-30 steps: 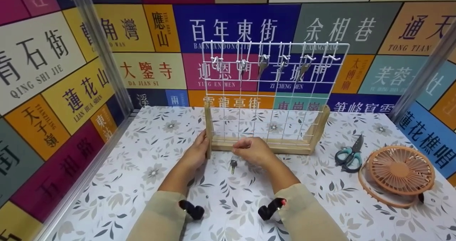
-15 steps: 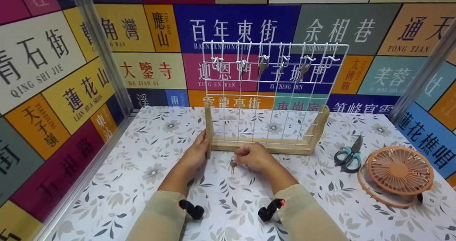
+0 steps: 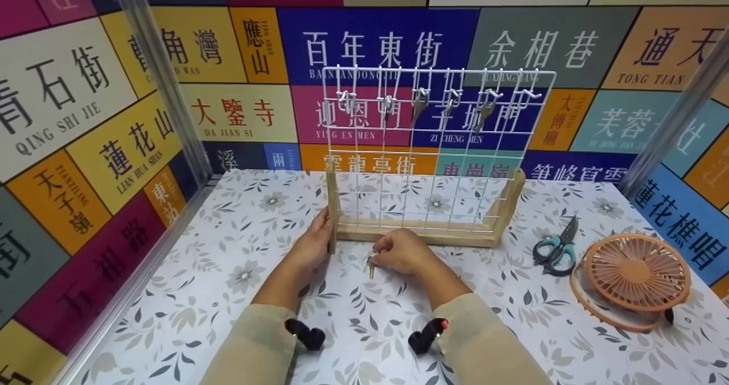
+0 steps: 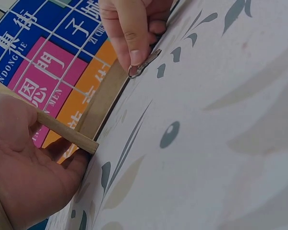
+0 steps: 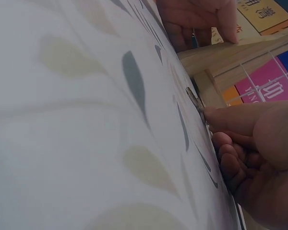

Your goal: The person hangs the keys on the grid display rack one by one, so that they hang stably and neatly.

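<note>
A wire grid rack [image 3: 427, 154] in a wooden frame stands upright on the table. My left hand [image 3: 312, 245] grips the left wooden post [image 4: 67, 130], with thumb and fingers on either side of its lower end. In front of the rack's base, my right hand [image 3: 403, 252] pinches the ring of a small bunch of keys [image 3: 371, 267] between thumb and forefinger. The keys [image 5: 194, 98] still lie at the tabletop in the right wrist view. White hooks line the upper part of the grid, and keys [image 3: 420, 110] hang from several of them. The rightmost hook [image 3: 528, 94] shows no key.
Scissors [image 3: 557, 249] with teal and black handles lie right of the rack. Beside them sits an orange fan [image 3: 638, 274]. A floral cloth [image 3: 239, 328] covers the table, and printed panels [image 3: 376, 37] stand behind and at the sides.
My right hand has come down from beside the rack's base onto the keys and taken hold of their ring. The left hand stays on the post.
</note>
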Demonstrator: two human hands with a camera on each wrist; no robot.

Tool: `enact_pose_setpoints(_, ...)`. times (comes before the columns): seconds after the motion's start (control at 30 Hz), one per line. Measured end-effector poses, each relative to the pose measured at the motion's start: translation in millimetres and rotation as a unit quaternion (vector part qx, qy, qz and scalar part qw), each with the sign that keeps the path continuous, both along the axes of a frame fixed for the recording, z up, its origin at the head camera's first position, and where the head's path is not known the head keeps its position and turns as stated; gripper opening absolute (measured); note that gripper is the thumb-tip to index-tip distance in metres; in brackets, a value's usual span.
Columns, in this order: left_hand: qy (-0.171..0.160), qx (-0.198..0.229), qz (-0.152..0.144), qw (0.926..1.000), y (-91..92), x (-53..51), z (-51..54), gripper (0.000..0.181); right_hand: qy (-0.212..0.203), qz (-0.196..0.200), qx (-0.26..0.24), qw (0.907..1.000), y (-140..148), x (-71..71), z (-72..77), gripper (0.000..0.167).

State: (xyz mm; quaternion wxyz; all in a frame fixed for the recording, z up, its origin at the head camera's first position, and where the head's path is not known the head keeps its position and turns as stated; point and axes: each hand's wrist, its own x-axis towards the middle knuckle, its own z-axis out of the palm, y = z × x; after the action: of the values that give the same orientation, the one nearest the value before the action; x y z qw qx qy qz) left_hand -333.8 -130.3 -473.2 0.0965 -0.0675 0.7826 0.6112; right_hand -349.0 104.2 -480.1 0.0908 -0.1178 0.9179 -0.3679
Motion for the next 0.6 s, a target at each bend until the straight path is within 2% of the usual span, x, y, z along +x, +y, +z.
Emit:
enact_pose_setpoints(0.23,-0.003,0.018,-0.009,0.9998,-1.0,-0.5,-1.1,0.058,0.026,0.017,-0.017,0.9994,2.2,2.9,0.1,0.004)
enact_pose_setpoints(0.33,0.0,0.023,-0.01,0.9997,-0.9,-0.9,-1.8,0.058,0.033,0.017,-0.019,0.9991,2.9,3.5,-0.2,0.007)
enact_pose_setpoints(0.47,-0.004,0.025,-0.007,0.9997,-0.5,-0.8,-1.9,0.056,0.02,-0.004,-0.025,0.9995,3.8,3.4,0.2,0.01)
enact_pose_setpoints(0.6,-0.011,0.024,-0.005,0.9997,-0.2,-0.4,-1.6,0.057,0.003,-0.037,-0.057,0.9977,6.6,1.5,-1.6,0.008)
